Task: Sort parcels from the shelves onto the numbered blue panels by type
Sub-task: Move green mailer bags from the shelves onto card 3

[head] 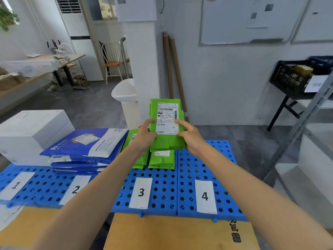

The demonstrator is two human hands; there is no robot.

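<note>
Held parcel: green poly mailer (pixel 166 123), label up, above the green stacks (pixel 162 159) at the back of panel 3 (pixel 158 192).
Grip: left hand (pixel 145 136) and right hand (pixel 191 138) pinching its two lower side edges, thumbs on the label.
Placing well: lower flat and square onto the right-hand green stack, edges aligned, label still readable.
Risk: slippery film; release only once fully resting.
Neighbours: blue mailers (pixel 84 147) on panel 2; panel 4 (pixel 223 177) bare.

White cards (pixel 141 193) on blue perforated panels (pixel 163 188) read 1, 2, 3, 4, left to right. Shipping label (pixel 167 117) on green parcel (pixel 167 139) held in both hands: barcode, "棕色M", "1件"; top line partly legible, small print too blurred. Blue mailers (pixel 84 143) on panel 2: white print, unreadable. Paper sign (pixel 316 83) on black crate (pixel 290 78): characters blurred.
</note>
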